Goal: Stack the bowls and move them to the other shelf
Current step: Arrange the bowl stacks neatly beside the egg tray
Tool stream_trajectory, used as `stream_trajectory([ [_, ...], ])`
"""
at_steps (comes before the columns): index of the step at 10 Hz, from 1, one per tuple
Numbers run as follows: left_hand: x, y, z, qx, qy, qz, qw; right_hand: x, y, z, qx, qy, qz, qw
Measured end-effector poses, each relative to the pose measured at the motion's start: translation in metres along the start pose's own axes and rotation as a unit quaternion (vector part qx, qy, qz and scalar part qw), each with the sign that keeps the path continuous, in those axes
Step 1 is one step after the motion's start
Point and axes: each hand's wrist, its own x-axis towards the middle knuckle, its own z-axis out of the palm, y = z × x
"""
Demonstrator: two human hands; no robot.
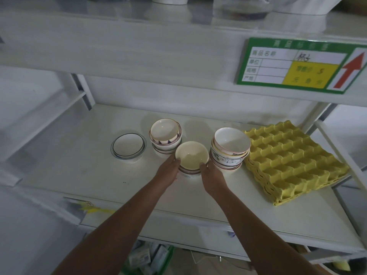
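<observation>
Fingers of my left hand [168,170] and right hand [211,176] clasp the short cream ceramic bowl stack [191,158]; the tall floral stack [230,150] at three o'clock risks a knock.

Four groups of bowls sit upright on a white shelf [79,165]. A cream-topped stack [191,157] stands in front, between a pink-rimmed stack [164,133] and a floral stack [230,147]; a blue-rimmed bowl [128,145] lies at left

Both bare forearms are stretched forward and drawn together. The left hand [168,169] and right hand [212,176] are cupped facing each other, fingers curled in a grip.
</observation>
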Motion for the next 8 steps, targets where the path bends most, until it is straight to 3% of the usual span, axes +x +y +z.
stream_trajectory([
  [2, -0.005, 0.002, -0.006, 0.059, 0.023, 0.009, 0.998, -0.004, 0.003, -0.009, -0.022, 0.013, -0.003, 1.000],
  [3, -0.009, 0.007, -0.021, 0.087, 0.078, 0.017, 0.993, -0.019, -0.007, -0.028, -0.167, 0.020, -0.034, 0.985],
  [5, 0.002, 0.037, -0.077, 0.223, 0.192, 0.111, 0.949, 0.019, -0.084, -0.032, -0.050, 0.046, -0.076, 0.995],
  [6, 0.022, 0.055, -0.098, 0.215, 0.166, 0.066, 0.960, 0.052, -0.120, -0.016, -0.015, 0.012, -0.055, 0.998],
  [8, 0.053, 0.069, -0.110, 0.054, 0.050, 0.010, 0.997, 0.084, -0.144, 0.008, -0.116, -0.031, -0.007, 0.993],
])
